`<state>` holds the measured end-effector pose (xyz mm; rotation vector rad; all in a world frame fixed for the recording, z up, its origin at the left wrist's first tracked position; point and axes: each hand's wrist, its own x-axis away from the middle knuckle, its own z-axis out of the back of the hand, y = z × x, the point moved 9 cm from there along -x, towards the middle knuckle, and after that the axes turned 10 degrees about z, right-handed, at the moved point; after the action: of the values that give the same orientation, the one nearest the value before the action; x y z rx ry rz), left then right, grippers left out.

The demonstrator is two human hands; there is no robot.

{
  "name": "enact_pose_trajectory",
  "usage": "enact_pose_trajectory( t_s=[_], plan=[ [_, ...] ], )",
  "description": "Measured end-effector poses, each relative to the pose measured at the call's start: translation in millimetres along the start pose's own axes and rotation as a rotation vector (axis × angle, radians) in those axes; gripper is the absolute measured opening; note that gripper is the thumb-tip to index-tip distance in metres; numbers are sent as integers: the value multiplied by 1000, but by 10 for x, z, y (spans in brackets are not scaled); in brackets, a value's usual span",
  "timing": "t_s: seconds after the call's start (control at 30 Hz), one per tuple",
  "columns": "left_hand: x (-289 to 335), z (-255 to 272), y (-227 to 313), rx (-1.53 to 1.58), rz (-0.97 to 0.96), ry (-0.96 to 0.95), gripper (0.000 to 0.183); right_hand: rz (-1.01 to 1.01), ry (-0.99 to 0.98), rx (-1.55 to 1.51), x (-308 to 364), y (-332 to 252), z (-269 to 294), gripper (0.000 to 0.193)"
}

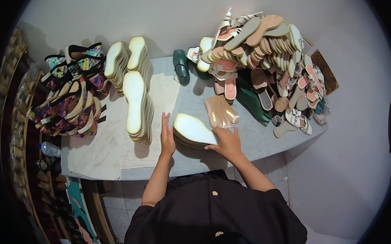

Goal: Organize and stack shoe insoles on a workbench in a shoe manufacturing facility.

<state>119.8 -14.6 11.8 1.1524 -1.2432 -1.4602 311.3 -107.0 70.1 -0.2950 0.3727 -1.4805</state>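
A short stack of shoe soles (193,128) with a white top lies near the table's front edge, between my hands. My right hand (227,143) is closed around its narrow right end, thumb toward me and fingers over the far side. Upright beside its broad left end is my left hand (167,137), fingers stretched out and palm facing the soles; I cannot tell whether it touches them. Just beyond my right hand lie shiny tan insoles (220,112) with small gold print. Left of my left hand stands a taller stack of white-topped soles (135,98).
Two more sole stacks (116,59) stand behind the tall one. Colourful patterned shoe uppers (75,100) pile up at the left. A green shoe form (181,66) stands at the back; a high heap of sandals and soles (258,46) fills the right. A water bottle (50,149) is at far left.
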Motion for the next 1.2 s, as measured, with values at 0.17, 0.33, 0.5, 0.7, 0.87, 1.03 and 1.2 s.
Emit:
enact_pose_trajectory(
  t_s=[0.17,0.33,0.5,0.7,0.87,1.03,1.2],
  plan=[
    [182,-179,620,-495,-267,59,51,36,-44,-6,45,10,-36,77],
    [318,-750,1008,-678,-391,-89,47,-65,279,-122,90,490,448,65],
    [244,-1126,617,-1085,-357,-170,41,-288,612,-225,223,1848,938,53],
    [229,-1165,713,-1121,-271,-259,41,-573,934,-337,606,3855,1155,64],
    [193,-1037,817,-1029,-19,-194,48,-909,1037,-408,644,4727,1207,82],
    [60,-1070,1098,-979,-18,-33,47,-1077,807,-369,715,5602,967,78],
    [104,-1121,1247,-942,-31,17,39,-749,830,-932,536,5203,859,26]
  ],
)
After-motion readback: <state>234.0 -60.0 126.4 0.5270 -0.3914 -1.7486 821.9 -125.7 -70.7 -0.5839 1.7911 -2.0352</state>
